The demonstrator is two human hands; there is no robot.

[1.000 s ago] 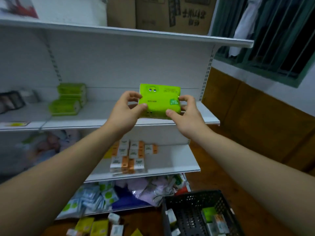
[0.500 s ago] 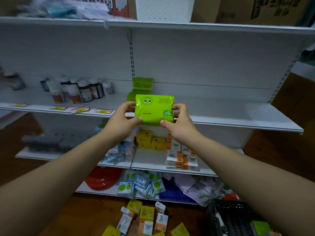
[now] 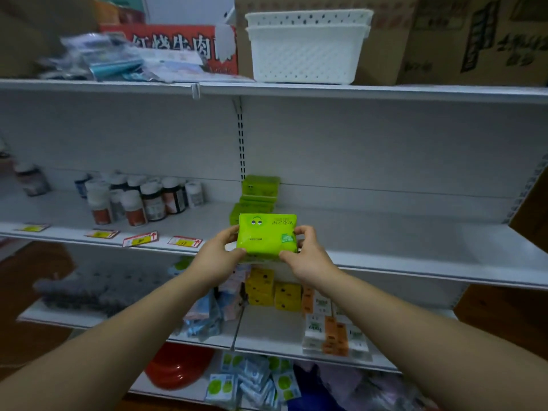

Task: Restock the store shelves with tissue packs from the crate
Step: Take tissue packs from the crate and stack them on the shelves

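Head cam had you pinching the green tissue pack (image 3: 267, 237) by its ends, left hand (image 3: 221, 256) and right hand (image 3: 308, 256) each gripping a side. It sat upright over the middle shelf (image 3: 415, 253) front edge, just in front of the stacked green packs (image 3: 259, 194).

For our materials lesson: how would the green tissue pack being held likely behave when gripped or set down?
The green tissue pack probably feels soft and light: both hands pinch only its ends. Its glossy wrap may be slippery. Being flat, it should stack steadily, like the green packs behind.
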